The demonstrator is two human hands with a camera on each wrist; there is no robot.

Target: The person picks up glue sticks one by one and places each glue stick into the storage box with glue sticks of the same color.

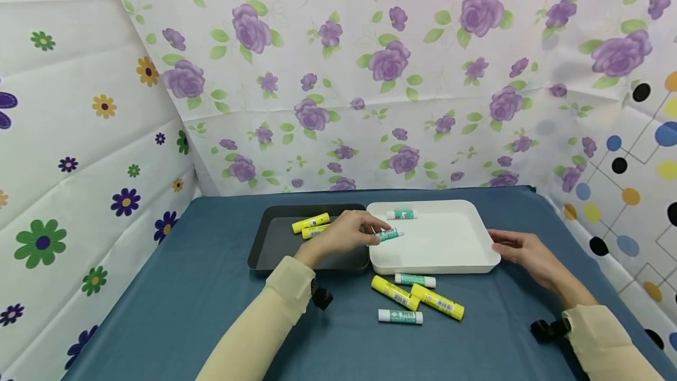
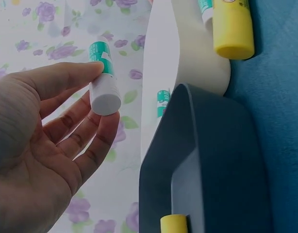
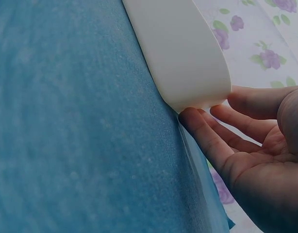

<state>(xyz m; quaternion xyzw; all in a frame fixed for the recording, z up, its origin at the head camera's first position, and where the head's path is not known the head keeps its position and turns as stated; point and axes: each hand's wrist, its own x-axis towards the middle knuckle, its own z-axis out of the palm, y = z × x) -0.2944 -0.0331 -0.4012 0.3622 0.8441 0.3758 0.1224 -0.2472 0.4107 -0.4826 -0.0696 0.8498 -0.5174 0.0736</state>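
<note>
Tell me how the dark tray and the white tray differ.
The dark tray is left, the white tray right. The dark tray holds two yellow sticks, while one green-and-white stick lies in the white tray. The right hand touches the white tray; neither hand grips the dark tray. Both are shallow with rounded corners.

Rose-patterned backdrop [image 1: 359, 78] (lightly creased)

Table [image 1: 476, 346], dark tray [image 1: 272, 246], white tray [image 1: 449, 240], four tubes [image 1: 400, 317]
</note>
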